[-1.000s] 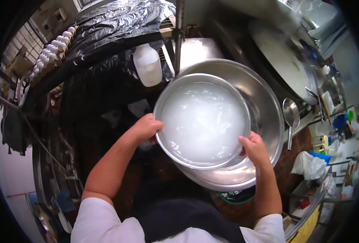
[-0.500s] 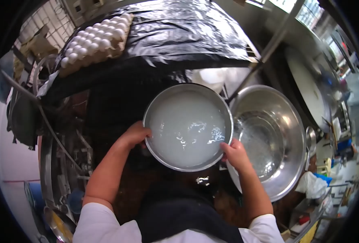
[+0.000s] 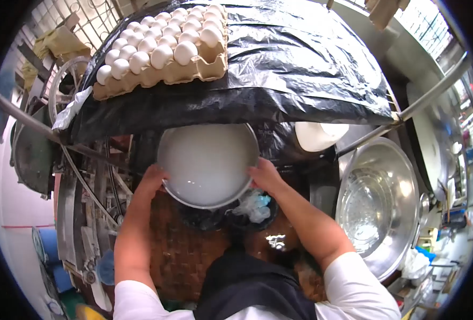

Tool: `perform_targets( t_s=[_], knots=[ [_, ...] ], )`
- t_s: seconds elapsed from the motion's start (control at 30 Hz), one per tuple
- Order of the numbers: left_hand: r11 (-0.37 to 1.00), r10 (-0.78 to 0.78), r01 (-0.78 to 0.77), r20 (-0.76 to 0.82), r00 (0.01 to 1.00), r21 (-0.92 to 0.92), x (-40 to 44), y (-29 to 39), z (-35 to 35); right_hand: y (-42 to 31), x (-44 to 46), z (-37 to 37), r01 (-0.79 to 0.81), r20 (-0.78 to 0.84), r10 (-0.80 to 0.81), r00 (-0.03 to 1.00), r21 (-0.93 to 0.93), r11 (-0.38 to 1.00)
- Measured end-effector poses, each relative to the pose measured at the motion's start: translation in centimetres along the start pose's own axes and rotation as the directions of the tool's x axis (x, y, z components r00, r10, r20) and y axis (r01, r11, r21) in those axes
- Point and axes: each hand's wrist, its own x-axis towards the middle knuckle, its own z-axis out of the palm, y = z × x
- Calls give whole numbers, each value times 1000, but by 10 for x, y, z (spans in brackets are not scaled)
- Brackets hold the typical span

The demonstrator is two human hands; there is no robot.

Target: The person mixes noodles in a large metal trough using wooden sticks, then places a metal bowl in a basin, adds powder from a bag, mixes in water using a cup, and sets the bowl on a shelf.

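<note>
Between my hands is a round metal pan (image 3: 209, 165) full of cloudy whitish liquid. My left hand (image 3: 155, 179) grips its left rim, and my right hand (image 3: 263, 174) grips the right rim. The pan's far edge is hidden under the front of a shelf covered in black plastic (image 3: 306, 64). On that shelf, above the pan in view, rests a cardboard tray (image 3: 213, 63) of white eggs (image 3: 162, 56). A white jug (image 3: 319, 135) stands right of the pan, partly under the shelf edge.
A large metal basin (image 3: 378, 208) sits at the right, with a metal ladle (image 3: 423, 209) beside it. Metal poles (image 3: 434, 90) slant past both shelf ends. Below the pan lies a crumpled clear plastic bag (image 3: 255, 207) above a wet brown floor (image 3: 188, 256).
Both hands have carried the pan left, away from over the basin, and partly beneath the plastic-covered shelf. The view has turned left, bringing the egg tray closer.
</note>
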Motion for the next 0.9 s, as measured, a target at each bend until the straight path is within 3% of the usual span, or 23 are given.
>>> perform_targets(
  t_s=[0.13,0.17,0.3,0.4,0.43,0.47,0.5,0.53,0.57,0.7,0.77,0.9],
  knots=[
    [995,16,-19,-29,999,-97,43,-19,-34,-7,61,29,60,78,-49,996,-139,989],
    [998,22,-31,-168,986,-52,46,-19,-35,-6,76,35,100,99,-85,991,-159,982],
    [998,-28,18,-146,989,-67,73,-20,-59,-24,105,58,40,91,-24,996,-169,985],
    [996,-58,41,-237,970,-77,90,-16,-67,-5,145,71,-25,60,45,997,-294,956],
    [998,-67,69,-263,963,-1,91,-10,-71,19,167,74,323,128,-297,946,-433,842],
    [992,-74,100,-289,955,75,94,-8,-73,33,182,78,610,241,-584,775,-526,593],
    [991,-82,109,-285,955,79,104,-12,-79,15,179,81,603,239,-576,782,-524,601],
    [988,-119,141,-266,957,63,114,-17,-87,-5,176,82,331,223,-254,941,-448,830],
    [984,-156,172,-246,957,46,123,-22,-95,-25,166,84,-10,239,104,966,-366,931],
    [994,-100,108,-284,954,13,132,-20,-105,-46,150,88,39,233,56,971,-384,923],
    [977,-101,152,-306,946,146,127,-4,-108,-39,151,93,51,270,10,963,-217,975],
    [983,-108,163,-454,884,83,152,-31,-106,-38,142,96,-81,245,106,964,-111,991]
  ],
)
